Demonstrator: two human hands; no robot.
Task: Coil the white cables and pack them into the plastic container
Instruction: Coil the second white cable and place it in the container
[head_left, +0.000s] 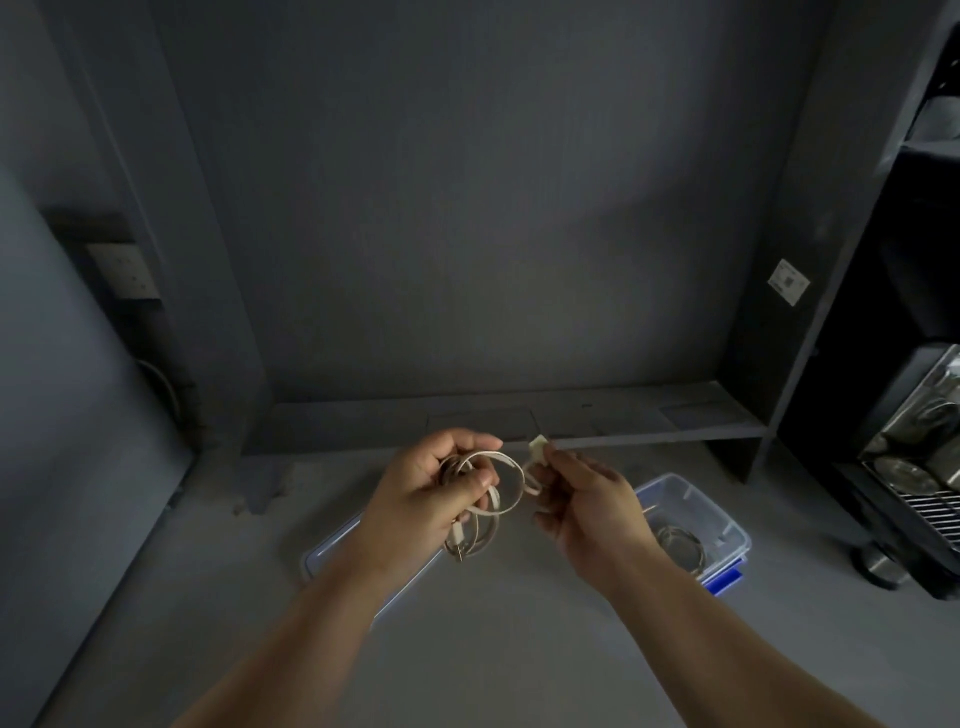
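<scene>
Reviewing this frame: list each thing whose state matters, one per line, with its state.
left hand: closed on the coiled loops
right hand: pinching the cable's plug end
white cable: partly coiled, held above the floor
plastic container: open, one coil already inside
lid: off, lying flat under the left forearm

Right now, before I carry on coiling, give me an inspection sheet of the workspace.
Surface: grey floor, dimly lit, bare in the foreground.
Job's things: white cable in loose loops, held in the air; clear plastic container on the floor at right, open, with a coil already inside; its lid lies flat at left, partly behind the arms.
Clutter: nothing seen.
Grips: left hand closed around the loops; right hand pinching the cable's plug end.
Cables: no other loose cable on the floor.
Surroundings: grey wall with low ledge; wall socket at left; dark shelving at right.
</scene>
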